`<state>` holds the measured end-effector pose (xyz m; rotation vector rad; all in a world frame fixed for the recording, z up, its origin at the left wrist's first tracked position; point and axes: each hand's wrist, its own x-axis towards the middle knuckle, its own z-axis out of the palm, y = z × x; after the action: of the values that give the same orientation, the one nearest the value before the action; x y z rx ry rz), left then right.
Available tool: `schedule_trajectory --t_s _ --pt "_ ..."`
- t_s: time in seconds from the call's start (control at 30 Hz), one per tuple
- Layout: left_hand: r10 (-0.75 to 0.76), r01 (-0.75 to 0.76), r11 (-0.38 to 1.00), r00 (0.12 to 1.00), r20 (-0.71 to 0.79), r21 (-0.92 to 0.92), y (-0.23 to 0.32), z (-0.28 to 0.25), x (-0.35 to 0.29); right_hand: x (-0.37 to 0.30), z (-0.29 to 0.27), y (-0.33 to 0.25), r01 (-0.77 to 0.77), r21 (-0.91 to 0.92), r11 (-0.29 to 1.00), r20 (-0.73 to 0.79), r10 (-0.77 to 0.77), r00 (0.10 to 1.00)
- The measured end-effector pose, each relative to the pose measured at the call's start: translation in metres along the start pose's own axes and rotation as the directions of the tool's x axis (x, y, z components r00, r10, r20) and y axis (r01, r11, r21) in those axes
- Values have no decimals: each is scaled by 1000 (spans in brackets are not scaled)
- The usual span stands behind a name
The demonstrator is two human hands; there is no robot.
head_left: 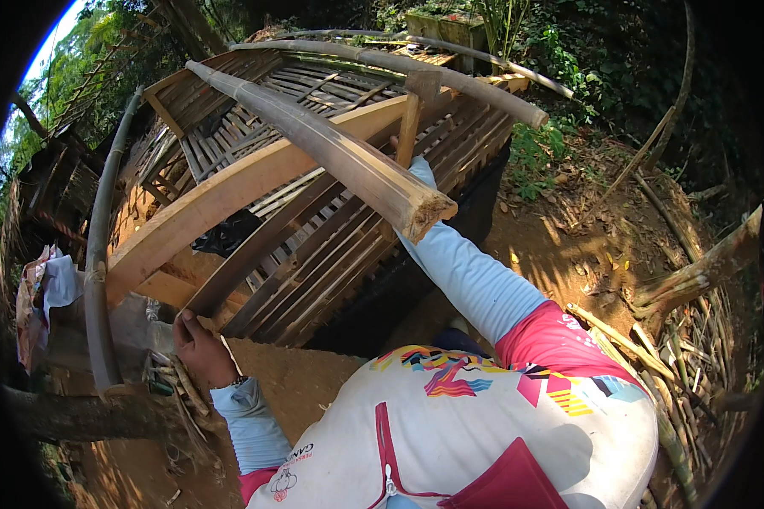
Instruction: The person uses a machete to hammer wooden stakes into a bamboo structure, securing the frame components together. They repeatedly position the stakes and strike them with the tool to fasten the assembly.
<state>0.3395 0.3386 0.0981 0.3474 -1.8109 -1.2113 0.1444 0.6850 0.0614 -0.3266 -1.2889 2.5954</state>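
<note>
At the slatted frame (314,89): looks part-built

Slat rows (323,267) are down. Your dark plank (261,244) lies between them and the pale board (229,199), gaps open alongside, so I'd judge closing up remains. Your left hand (202,349) has fingertips on the plank's near end; can't tell if that grip is clamped. Your right hand (393,142) is mostly hidden beyond the bamboo pole (314,140) and T-shaped wooden piece (408,127): grip unreadable. Fixings too small to make out.
</note>
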Motion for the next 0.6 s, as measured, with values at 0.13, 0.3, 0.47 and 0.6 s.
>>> schedule_trajectory --t_s 0.13,0.3,0.47,0.6 --pt "118 -155 944 983 140 291 28 -6 -2 7 -9 21 51 -299 953 -50 -69 996" --pt "196 -229 843 973 120 487 33 -11 5 1 -5 15 5 -319 948 -25 -14 1000" --pt "30 -18 952 999 -35 305 15 -13 0 4 -3 17 -63 -131 989 72 73 995" --pt "161 -153 918 987 8 367 14 -3 -3 4 -4 -2 -149 34 988 89 145 985"
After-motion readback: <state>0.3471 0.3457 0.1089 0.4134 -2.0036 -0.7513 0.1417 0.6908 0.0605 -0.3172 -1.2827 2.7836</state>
